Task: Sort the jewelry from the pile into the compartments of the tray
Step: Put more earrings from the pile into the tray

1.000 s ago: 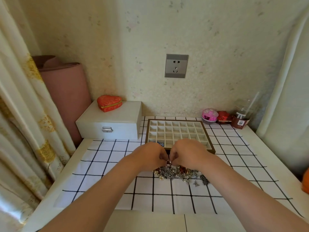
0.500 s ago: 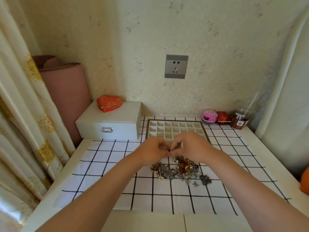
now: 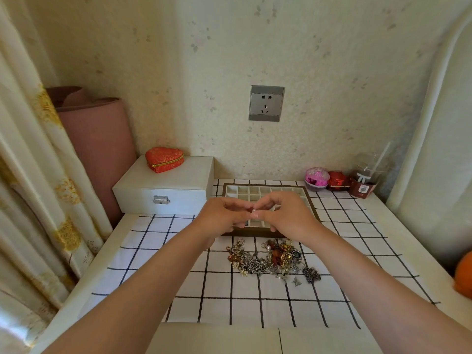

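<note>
Together, left hand (image 3: pixel 222 217), right hand (image 3: pixel 287 219), fingers (image 3: pixel 268 200) pinching tiny pale piece (image 3: pixel 253 212), tangled silver-gold pile (image 3: pixel 273 260).

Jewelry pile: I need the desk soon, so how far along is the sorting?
Barely begun. Done: nothing certain; the visible compartments of the brown-rimmed white grid tray look empty, and the hands hide the front ones. In hand: the left hand and right hand together pinch a small pale piece above the tray. To do: the tangled heap of metal jewelry on the black-checked white cloth.
</note>
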Tool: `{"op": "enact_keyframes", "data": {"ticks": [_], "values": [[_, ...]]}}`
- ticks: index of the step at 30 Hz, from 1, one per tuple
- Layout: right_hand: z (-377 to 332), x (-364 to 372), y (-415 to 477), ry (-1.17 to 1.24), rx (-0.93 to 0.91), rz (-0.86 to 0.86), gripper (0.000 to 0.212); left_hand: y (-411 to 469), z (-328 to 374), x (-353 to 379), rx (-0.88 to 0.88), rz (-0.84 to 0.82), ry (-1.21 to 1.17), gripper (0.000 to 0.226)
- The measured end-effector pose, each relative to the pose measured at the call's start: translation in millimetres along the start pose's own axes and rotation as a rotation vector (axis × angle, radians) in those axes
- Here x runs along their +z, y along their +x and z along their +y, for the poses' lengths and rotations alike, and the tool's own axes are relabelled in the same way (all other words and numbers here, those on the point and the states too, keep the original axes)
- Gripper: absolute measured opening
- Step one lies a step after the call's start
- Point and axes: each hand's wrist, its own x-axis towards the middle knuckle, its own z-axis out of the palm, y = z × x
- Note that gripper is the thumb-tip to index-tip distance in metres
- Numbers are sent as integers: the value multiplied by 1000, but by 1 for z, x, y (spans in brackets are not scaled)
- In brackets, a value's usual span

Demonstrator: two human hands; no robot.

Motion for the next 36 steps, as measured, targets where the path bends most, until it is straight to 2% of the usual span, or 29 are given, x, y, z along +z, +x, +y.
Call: {"op": "enact_keyframes", "data": {"ticks": [5,9,15,20,24,26,29,31,36], "values": [[-3,3,7,-37,-112,129,20,2,6,-4,-8,-3,-153,18],[-10,5,10,-65,-106,116,13,3,7,-3,6,36,-149,15],[-15,2,11,-211,-117,37,7,7,4,-4,15,62,-17,7],[-11,2,17,-251,-73,-7,8,10,6,-2,38,-6,163,13],[-4,-2,22,-290,-32,-87,13,15,1,-2,27,-76,226,27],[0,-3,25,-407,-42,-102,14,19,-6,-1,122,-42,347,30],[6,2,29,-701,-70,-138,9,26,-22,-2,336,42,824,35],[11,8,32,-824,-81,-170,11,27,-30,-2,412,5,1003,39],[15,24,37,-1036,-150,-187,17,28,-43,1,421,-64,1057,39]]}}
